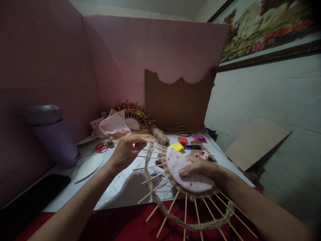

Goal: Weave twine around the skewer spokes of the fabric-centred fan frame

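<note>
My right hand [200, 169] grips a half-round craft piece [185, 187]: a pink dotted fabric centre, wooden sticks fanning out, and jute twine woven round them in rings. It is held tilted over the table's near edge. My left hand [127, 149] is closed in a pinch at the piece's upper left, on the twine by the stick tips. A spool of jute twine [160, 135] lies just behind it.
White table top [120, 187] with red-handled scissors [100, 147], a white oval cut-out [89, 165], a purple tumbler [51, 134], a dark phone [32, 197], a finished fan piece [134, 117], pink fabric [112, 125], and coloured packets [183, 142]. Pink and brown cardboard walls stand behind.
</note>
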The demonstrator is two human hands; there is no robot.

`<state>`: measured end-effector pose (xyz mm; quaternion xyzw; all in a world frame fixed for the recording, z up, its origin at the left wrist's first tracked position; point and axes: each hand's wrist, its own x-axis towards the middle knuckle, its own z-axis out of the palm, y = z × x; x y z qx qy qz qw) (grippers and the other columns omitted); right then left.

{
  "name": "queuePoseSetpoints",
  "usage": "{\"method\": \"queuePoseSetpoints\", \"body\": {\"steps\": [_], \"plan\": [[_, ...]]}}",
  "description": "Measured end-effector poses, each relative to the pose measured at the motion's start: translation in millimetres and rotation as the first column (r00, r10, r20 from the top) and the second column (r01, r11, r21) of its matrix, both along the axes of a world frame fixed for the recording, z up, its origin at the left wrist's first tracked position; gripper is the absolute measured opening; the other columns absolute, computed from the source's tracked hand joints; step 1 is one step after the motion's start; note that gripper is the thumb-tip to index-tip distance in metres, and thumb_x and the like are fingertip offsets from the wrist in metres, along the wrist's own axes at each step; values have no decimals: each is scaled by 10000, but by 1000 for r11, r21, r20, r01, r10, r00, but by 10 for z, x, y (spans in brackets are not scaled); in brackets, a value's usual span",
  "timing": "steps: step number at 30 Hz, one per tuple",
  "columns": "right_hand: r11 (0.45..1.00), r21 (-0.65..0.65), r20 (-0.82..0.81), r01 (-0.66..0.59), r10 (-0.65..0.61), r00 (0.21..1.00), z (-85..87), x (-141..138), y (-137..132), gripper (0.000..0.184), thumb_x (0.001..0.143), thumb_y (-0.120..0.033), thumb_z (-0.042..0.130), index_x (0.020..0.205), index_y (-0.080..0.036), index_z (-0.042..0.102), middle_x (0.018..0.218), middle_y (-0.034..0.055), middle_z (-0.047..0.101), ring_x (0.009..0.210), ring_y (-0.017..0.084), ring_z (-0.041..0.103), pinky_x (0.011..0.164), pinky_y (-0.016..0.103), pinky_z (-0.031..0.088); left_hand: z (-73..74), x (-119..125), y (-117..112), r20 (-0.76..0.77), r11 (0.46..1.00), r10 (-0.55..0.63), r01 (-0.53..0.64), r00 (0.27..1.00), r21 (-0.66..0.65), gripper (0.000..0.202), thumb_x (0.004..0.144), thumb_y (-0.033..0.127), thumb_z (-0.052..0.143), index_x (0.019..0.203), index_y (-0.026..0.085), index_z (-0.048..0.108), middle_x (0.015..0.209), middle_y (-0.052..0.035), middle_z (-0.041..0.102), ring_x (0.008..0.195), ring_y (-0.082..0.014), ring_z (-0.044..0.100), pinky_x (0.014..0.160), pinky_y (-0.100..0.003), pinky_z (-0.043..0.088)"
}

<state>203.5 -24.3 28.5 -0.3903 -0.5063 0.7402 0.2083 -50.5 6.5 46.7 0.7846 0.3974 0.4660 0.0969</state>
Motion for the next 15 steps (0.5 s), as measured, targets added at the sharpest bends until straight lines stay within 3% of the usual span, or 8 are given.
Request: {"method": "queuePoseSetpoints", "body": {"steps": [7,15], "plan": [[1000,-2,6,-22,22,1000,-43,6,-3,189,622,-226,656,741,-96,587,573,12,590,416,79,532,468,203,484,-2,40,-37,-105,997,-46,51,993,52,172,767,181,572,790,239,731,631,-21,606,661,-171,477,615,-276,341],[1000,2,-10,15,-15,1000,-21,8,12,198,622,-194,659,771,-82,594,642,32,613,494,85,562,533,202,493,3,45,-29,-41,998,-59,59,997,2,166,744,166,590,763,239,738,626,-15,632,588,-147,477,587,-261,336]]}}
